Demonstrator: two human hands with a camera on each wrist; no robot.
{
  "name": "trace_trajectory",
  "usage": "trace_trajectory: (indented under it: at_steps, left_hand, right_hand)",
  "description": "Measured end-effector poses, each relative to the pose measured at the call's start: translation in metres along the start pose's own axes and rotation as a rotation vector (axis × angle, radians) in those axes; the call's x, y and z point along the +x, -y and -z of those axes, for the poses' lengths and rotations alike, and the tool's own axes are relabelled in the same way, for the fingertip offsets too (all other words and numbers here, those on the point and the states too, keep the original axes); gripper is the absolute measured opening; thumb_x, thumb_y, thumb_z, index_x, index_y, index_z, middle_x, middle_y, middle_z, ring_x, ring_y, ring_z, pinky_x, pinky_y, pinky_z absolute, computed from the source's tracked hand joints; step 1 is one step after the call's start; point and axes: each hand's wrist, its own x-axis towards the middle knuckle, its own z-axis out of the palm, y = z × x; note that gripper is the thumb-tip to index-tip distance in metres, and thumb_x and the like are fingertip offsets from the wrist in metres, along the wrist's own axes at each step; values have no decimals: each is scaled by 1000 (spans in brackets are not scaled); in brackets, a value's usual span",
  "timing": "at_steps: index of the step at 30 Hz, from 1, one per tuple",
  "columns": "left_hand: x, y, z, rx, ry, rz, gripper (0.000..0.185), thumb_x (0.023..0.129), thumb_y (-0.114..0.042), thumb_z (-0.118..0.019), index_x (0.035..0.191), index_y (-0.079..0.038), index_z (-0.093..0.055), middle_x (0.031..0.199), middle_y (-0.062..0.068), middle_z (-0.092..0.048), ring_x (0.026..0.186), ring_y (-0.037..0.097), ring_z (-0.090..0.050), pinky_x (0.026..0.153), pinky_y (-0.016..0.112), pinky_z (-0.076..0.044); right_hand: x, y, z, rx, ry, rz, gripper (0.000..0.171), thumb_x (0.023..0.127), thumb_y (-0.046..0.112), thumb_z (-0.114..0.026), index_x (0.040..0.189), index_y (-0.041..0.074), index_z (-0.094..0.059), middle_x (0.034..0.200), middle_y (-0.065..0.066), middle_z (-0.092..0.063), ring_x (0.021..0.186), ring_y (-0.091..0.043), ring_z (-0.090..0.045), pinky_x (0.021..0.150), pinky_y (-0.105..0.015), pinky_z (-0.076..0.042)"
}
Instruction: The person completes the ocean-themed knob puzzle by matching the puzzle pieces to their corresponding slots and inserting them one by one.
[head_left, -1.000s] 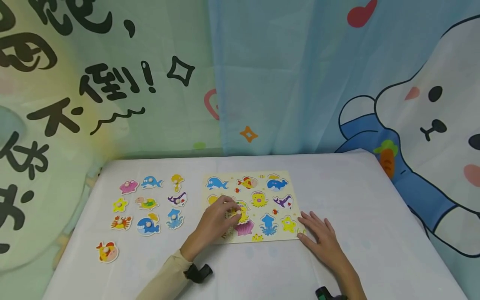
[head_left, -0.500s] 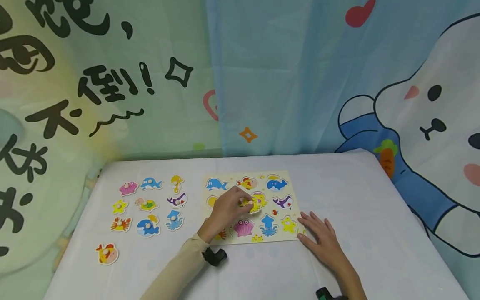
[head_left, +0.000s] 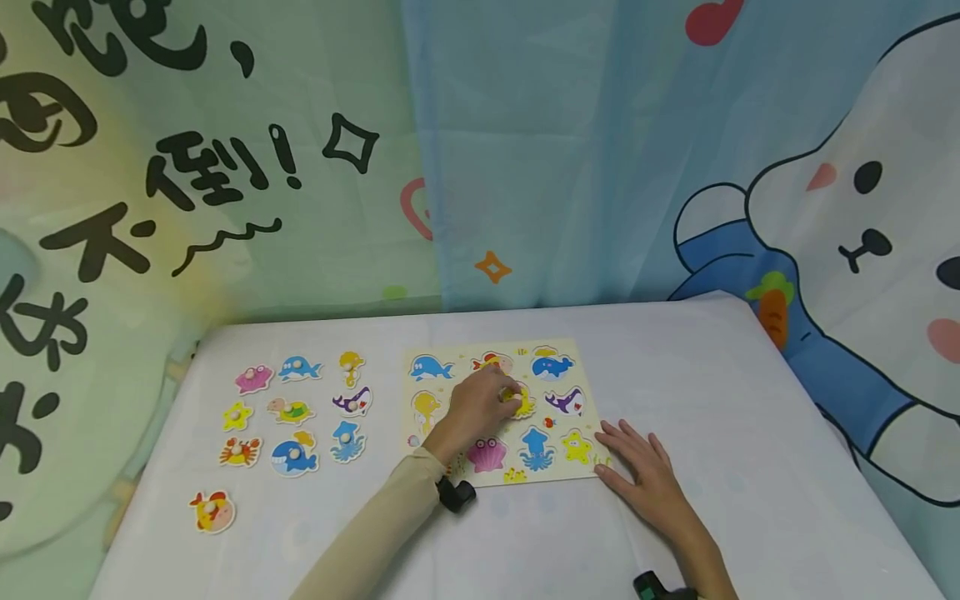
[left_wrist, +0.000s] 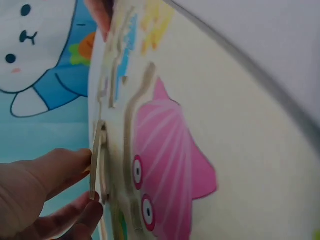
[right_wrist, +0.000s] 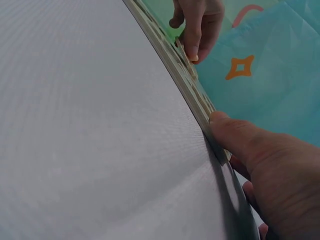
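Yellow piece (head_left: pixel 527 405) shifted rightward (beneath left grip (head_left: pixel 478 408)).

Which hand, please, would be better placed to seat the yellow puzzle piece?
Probably the left hand: it pinches the yellow puzzle piece over the puzzle board, while the right hand touches the board's edge.

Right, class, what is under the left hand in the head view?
The left hand is over the board; the printed fish and the yellow piece it pinches show partly beyond it. Whatever lies directly beneath is covered there.
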Motion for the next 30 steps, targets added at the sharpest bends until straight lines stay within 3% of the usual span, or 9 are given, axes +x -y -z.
trace_trajectory:
  at_steps: [13,20,25,30]
  left_hand:
    - [6,-3,-3,119,-29,-60,22,88,-17,-67,108,-12,-75,92,0,-58,81,13,-46,66,20,-39]
    - [8,-8,-5,132,-32,-44,19,88,-18,-67,105,-16,-76,94,0,-56,82,14,-45,65,23,-38]
    - [7,-13,-8,168,-9,-49,17,88,-19,-68,103,-17,-76,99,1,-58,84,15,-46,60,22,-39]
    - [5,-20,-10,182,32,-47,25,87,-28,-72,108,-15,-72,104,1,-58,91,15,-47,64,22,-42]
  right_hand:
    - [0,4,1,0,20,-18,50,88,33,-67,132,10,-58,145,-17,-50,141,-44,-30,113,-66,-9]
    - [1,1,2,-6,12,-15,50,88,32,-67,132,11,-57,145,-17,-49,141,-44,-30,113,-66,-9]
    - [0,2,1,1,20,-26,50,88,33,-67,132,11,-58,146,-16,-49,142,-44,-29,113,-66,-9]
    - [1,3,1,-13,18,-31,51,89,35,-67,133,12,-58,146,-15,-49,143,-42,-29,114,-66,-9]
